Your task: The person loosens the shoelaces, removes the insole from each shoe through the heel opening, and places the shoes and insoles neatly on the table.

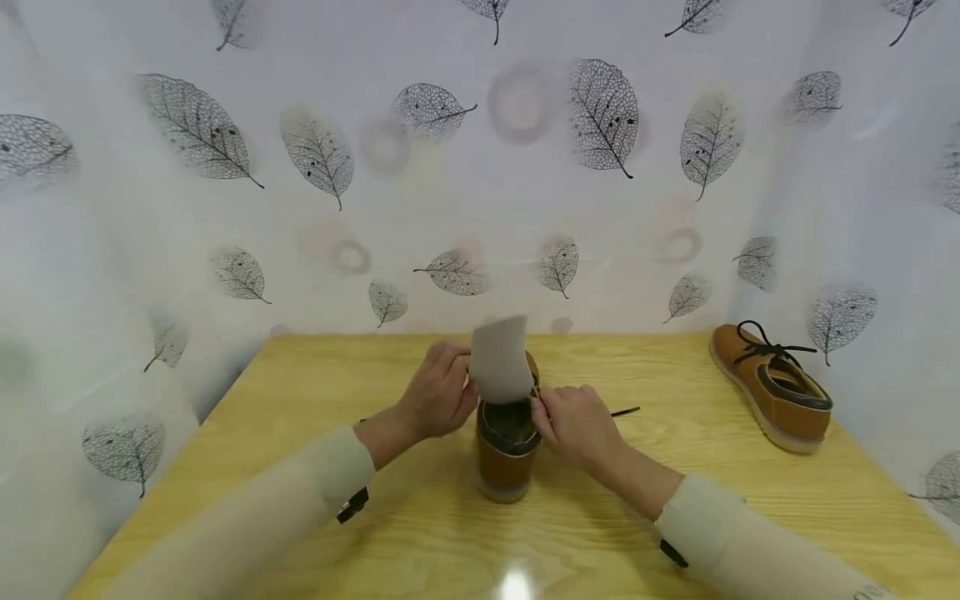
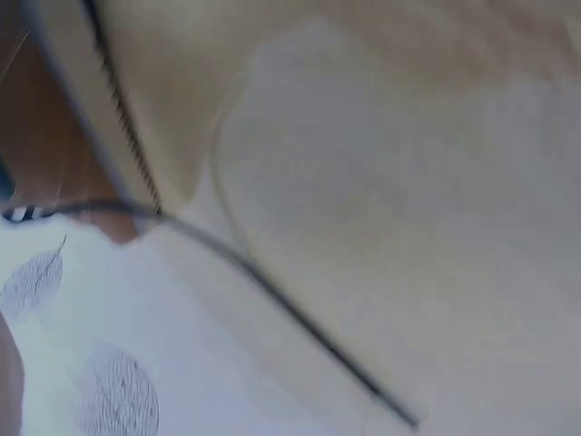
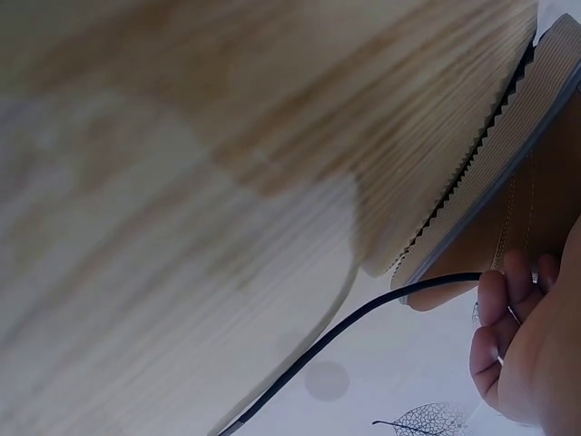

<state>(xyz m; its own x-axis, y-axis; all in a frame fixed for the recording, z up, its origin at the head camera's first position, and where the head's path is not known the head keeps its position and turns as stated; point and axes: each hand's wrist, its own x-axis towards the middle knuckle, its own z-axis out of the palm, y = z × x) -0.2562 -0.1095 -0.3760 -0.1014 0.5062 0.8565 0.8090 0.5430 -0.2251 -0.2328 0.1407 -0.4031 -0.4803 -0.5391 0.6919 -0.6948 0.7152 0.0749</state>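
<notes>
A brown lace-up shoe (image 1: 506, 477) stands on the table with its heel toward me. Its pale tongue (image 1: 500, 360) is lifted up out of the opening. My left hand (image 1: 441, 393) grips the shoe at the left side of the tongue, fingers curled. On the opposite side, my right hand (image 1: 581, 427) pinches the upper edge of the shoe's opening. Loose ends of black lace trail out on both sides, one lace (image 3: 363, 313) running from beside the right fingers and another lace (image 2: 300, 313) showing in the left wrist view.
A second brown shoe (image 1: 780, 387), its black laces tied in a bow, sits at the right end of the wooden table (image 1: 300, 517). Behind the table hangs a white curtain (image 1: 465, 192) printed with leaves.
</notes>
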